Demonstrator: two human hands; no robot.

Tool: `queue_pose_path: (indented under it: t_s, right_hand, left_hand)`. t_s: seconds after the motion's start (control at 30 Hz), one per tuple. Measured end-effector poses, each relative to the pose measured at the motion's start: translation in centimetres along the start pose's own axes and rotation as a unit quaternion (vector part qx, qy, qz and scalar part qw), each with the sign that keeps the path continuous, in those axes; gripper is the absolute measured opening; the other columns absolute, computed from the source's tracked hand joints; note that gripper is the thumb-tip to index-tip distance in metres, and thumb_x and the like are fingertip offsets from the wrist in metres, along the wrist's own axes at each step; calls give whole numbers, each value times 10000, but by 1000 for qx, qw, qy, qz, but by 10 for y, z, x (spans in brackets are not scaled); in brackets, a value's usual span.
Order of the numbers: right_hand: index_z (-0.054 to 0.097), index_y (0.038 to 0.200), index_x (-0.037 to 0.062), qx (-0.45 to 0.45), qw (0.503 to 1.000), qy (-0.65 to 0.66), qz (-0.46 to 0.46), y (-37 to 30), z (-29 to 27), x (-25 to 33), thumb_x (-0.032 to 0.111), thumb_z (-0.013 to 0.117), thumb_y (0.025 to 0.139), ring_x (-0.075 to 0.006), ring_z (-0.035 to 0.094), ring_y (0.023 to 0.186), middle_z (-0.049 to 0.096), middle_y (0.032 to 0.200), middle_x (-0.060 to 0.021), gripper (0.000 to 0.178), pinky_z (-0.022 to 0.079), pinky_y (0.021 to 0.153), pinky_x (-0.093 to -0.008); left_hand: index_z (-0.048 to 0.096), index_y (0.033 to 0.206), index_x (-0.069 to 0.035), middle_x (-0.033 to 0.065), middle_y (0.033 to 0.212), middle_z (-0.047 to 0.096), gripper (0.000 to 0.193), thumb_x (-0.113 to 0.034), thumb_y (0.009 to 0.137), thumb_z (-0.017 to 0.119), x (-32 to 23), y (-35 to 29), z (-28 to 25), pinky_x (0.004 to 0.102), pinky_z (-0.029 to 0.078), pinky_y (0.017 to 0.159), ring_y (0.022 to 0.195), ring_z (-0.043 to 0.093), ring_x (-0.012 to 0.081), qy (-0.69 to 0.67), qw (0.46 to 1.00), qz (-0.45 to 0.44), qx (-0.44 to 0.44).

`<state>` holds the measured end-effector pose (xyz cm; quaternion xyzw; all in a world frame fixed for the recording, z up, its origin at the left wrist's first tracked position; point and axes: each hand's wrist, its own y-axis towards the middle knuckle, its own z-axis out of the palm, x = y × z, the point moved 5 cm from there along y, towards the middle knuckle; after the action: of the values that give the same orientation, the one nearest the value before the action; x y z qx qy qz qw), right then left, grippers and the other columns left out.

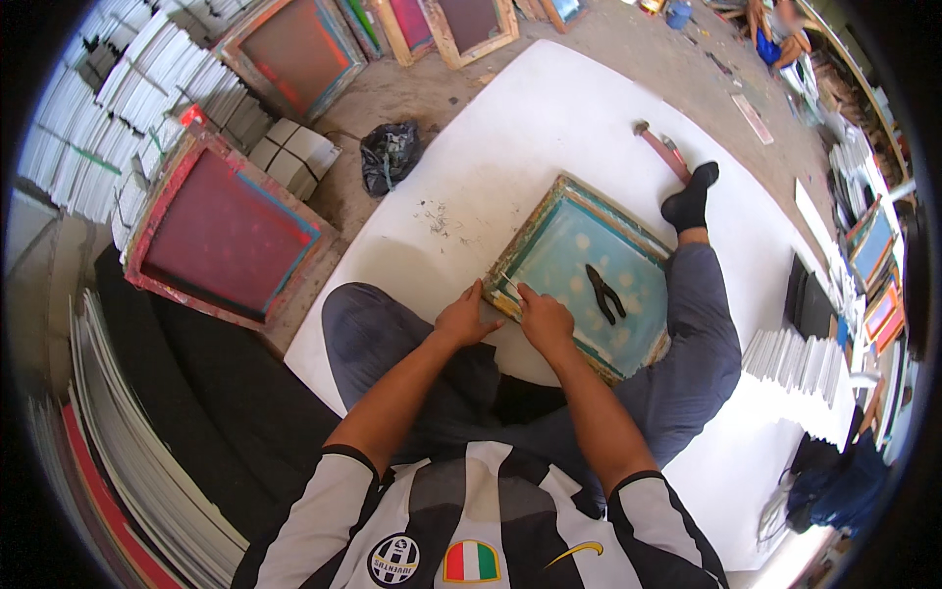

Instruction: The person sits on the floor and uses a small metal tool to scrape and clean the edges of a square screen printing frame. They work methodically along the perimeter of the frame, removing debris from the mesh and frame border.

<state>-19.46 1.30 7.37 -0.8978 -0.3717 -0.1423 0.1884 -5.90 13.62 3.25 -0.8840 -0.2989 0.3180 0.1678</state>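
A screen-printing frame (599, 206) with worn wooden sides and blue mesh (559, 240) lies tilted across my lap and the white surface. My left hand (464, 320) grips its near-left corner, fingers along the outer side and thumb underneath. At the same corner, my right hand (546, 321) has its fingertips bent down on the frame's inner edge; whatever they pinch is too small to make out. Dark-handled pliers (604, 294) rest on the mesh, right of my right hand. Beyond the frame, a hammer (662, 152) lies by my black-socked foot (691, 196).
Small dark scraps (437, 218) litter the white surface (471, 147). A black plastic bag (390, 157) sits at its left edge. A red-mesh frame (231, 231) leans on the left near stacked white sheets (172, 74). Another person (780, 34) sits far right.
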Motion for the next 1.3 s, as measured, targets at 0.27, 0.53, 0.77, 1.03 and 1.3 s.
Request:
queue_pose_path:
  t_s: [0.27,0.53,0.77,1.03,1.3]
  right_hand:
    - [482,1517,256,81,996,-27,15,7,2,8,214,535,1023,-392,722,948,684,1124,-190,499,589,731,-546]
    - [504,1505,253,57,998,-22,2,-2,-7,10,244,532,1026,-382,722,805,669,983,-172,480,583,662,-535]
    - [532,1459,306,17,1000,-19,-3,-3,-1,6,316,549,1033,-386,698,708,677,903,-138,427,566,630,-530]
    - [512,1505,249,31,999,-28,-2,1,0,9,297,515,1053,-355,700,694,661,900,-160,454,571,584,-510]
    - [534,1488,261,47,997,-64,14,5,-7,19,317,499,1062,-360,708,700,667,890,-151,431,571,587,-515]
  left_hand:
    - [188,1630,-41,215,1583,419,1039,-540,891,722,21,7,14,449,469,1089,1368,518,391,-87,991,72,-72]
    - [645,1348,-18,241,1227,694,506,-374,988,661,11,4,-9,444,526,969,1146,662,404,-189,968,-7,-165]
    - [754,1180,-50,218,1077,741,351,-334,1012,635,18,16,-9,412,564,826,932,733,358,-208,957,-12,-203]
    - [763,1168,-61,195,1072,742,368,-358,1012,612,9,15,-18,425,562,846,958,720,379,-197,965,-50,-165]
    - [765,1156,-58,201,1037,738,368,-356,1011,604,10,16,-20,455,557,833,935,711,393,-173,968,-37,-177]
